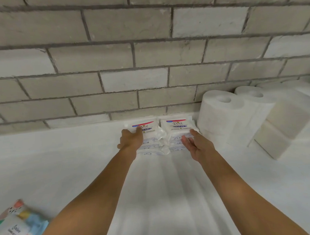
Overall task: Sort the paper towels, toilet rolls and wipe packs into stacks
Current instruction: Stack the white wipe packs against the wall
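Observation:
Two stacks of white Dove wipe packs stand side by side against the block wall: the left stack and the right stack. My left hand lies on the left stack's top pack, fingers over its near left corner. My right hand touches the near right edge of the right stack with straight fingers. Toilet rolls stand stacked just right of the wipes. Folded paper towels are piled in front of the rolls.
A white sheet covers the table. A colourful wipe pack lies at the near left corner. The grey block wall closes off the back.

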`<state>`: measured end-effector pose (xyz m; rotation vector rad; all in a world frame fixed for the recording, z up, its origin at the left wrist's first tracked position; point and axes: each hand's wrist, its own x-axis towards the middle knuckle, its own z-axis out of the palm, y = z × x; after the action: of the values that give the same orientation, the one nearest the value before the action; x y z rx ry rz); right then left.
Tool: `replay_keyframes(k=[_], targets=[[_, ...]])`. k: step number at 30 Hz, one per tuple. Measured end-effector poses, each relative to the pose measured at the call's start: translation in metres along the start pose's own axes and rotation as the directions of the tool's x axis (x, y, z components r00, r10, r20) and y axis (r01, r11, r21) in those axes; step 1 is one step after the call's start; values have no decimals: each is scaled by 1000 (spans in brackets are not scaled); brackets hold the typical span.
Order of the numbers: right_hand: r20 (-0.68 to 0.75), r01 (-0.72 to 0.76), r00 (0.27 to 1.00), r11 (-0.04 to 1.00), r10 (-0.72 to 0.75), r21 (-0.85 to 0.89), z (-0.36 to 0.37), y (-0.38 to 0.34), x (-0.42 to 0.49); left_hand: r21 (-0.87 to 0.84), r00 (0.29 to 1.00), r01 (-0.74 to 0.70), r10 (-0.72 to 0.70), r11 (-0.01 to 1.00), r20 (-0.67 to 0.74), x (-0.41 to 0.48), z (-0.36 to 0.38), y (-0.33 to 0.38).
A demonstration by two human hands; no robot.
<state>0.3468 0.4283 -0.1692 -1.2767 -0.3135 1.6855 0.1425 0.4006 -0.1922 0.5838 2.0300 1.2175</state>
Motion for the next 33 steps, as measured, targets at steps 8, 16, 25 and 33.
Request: replay_keyframes(k=[8, 16, 25, 33], targets=[[77, -55, 995, 993, 63, -105, -4, 4, -1, -15, 997, -47, 48, 999, 68, -15, 0, 7], [157, -77, 984, 997, 81, -30, 3, 6, -8, -156, 986, 108, -86, 982, 143, -21, -15, 9], [155, -88, 984, 996, 87, 0, 5, 7, -10, -186, 977, 132, -97, 974, 188, -25, -13, 9], [125, -76, 989, 996, 82, -49, -1, 11, -19, -164, 975, 129, -95, 978, 202, -27, -20, 10]])
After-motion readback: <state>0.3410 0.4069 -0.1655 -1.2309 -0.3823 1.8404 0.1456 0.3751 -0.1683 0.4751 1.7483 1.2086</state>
